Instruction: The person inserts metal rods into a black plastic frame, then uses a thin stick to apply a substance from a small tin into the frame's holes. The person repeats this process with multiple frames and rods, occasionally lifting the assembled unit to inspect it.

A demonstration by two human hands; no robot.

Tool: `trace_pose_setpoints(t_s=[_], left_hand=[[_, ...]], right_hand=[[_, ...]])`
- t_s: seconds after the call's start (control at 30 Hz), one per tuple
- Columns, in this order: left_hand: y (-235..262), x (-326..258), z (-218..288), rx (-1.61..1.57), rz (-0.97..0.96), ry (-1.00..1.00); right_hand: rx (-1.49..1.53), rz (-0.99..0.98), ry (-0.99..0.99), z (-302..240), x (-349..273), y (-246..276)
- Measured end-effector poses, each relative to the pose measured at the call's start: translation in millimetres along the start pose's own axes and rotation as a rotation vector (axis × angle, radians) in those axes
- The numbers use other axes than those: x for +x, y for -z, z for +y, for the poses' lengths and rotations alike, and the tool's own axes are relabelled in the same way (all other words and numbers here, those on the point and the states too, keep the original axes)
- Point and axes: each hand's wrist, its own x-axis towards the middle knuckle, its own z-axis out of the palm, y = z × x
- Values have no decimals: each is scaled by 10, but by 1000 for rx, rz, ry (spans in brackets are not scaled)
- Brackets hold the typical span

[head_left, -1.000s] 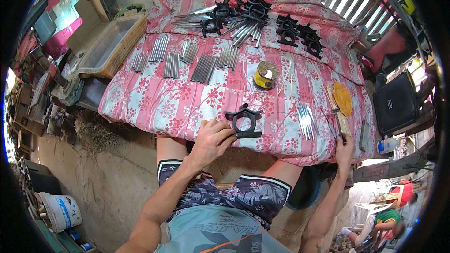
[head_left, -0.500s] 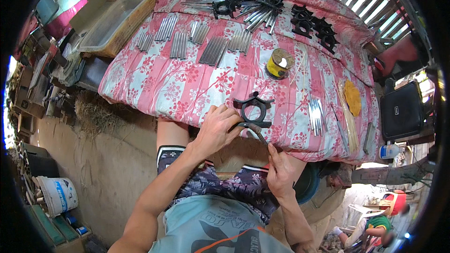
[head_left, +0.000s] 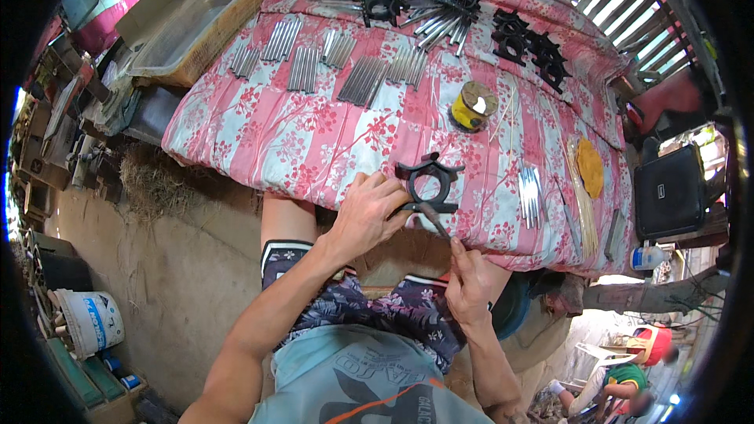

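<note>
At the table's near edge my left hand (head_left: 369, 208) is closed on a black ring-shaped piece (head_left: 444, 187) with curved prongs around its rim. My right hand (head_left: 469, 283), lower and to the right, grips a slim dark tool (head_left: 435, 220). Its brownish far end lies against the lower bar of the black piece, close to my left fingertips. I cannot make out exactly what kind of tool it is. Just right of the black piece, a small bundle of silvery metal tubes (head_left: 532, 198) lies on the flowered cloth (head_left: 314, 165).
Several groups of metal tubes (head_left: 363, 81) lie across the table. More black ring pieces (head_left: 530, 47) are at the back. A yellow tin (head_left: 472, 106) stands mid-table. Thin sticks (head_left: 583, 208) and an orange-yellow cloth (head_left: 589, 167) lie right. Another person (head_left: 620, 383) sits at lower right.
The tool's end has shifted slightly up and left along the black piece's lower bar. Both hands keep their grip, and the view has shifted a little.
</note>
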Motion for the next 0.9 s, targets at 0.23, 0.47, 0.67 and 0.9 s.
trace_pose_setpoints(t_s=[0.23, 0.47, 0.67, 0.9], left_hand=[[-17, 1, -23, -11, 8, -32], [7, 9, -27, -9, -15, -34], [0, -11, -25, 23, -48, -7], [20, 59, 64, -15, 6, 36]], right_hand=[[44, 66, 38, 16, -98, -32], [29, 70, 90, 41, -90, -77], [-189, 19, -44, 17, 33, 53], [-411, 368, -441, 936, 138, 947]])
